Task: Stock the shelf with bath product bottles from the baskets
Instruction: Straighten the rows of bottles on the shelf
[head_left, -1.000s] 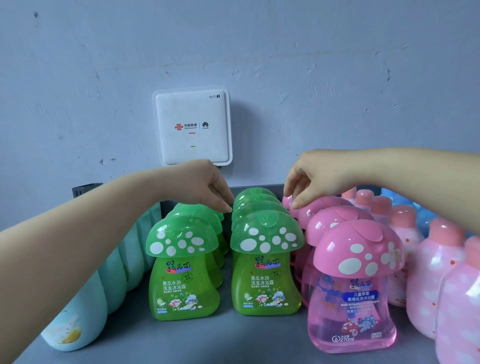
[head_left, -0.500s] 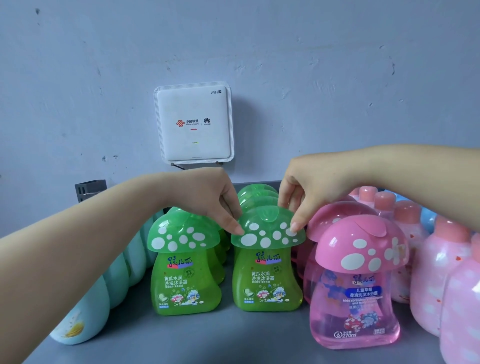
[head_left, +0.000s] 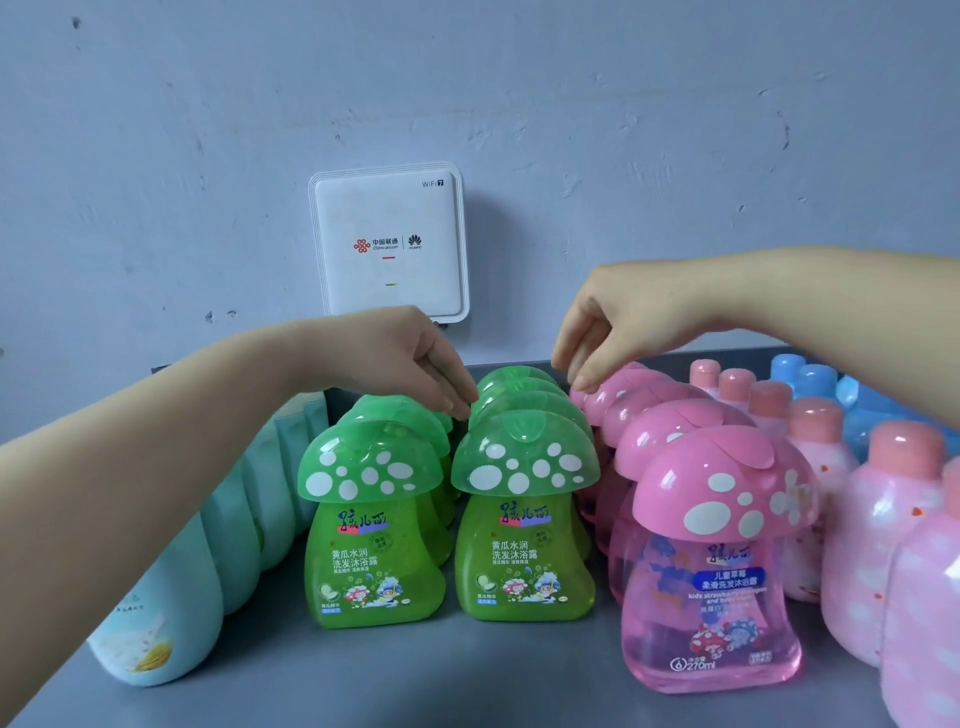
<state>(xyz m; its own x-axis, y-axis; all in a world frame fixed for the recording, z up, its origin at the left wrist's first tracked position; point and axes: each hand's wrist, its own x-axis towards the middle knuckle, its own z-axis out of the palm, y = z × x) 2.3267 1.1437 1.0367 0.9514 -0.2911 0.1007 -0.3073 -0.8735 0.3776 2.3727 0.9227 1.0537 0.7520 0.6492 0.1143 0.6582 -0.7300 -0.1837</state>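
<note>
Two rows of green mushroom-cap bottles stand on the grey shelf, fronted by one green bottle on the left and another on the right. A row of pink mushroom-cap bottles runs beside them on the right. My left hand reaches over the left green row, its fingertips at the edge of a cap in the right green row. My right hand hangs with curled fingers just over the rearmost pink cap. Neither hand grips a bottle.
Pale teal bottles line the left side. Round pink bottles with coral caps and blue bottles fill the right. A white WiFi box hangs on the grey wall behind the shelf.
Both hands have lifted off the front right green bottle's cap and moved back and apart, the left to the rear green caps, the right over the rear pink cap.
</note>
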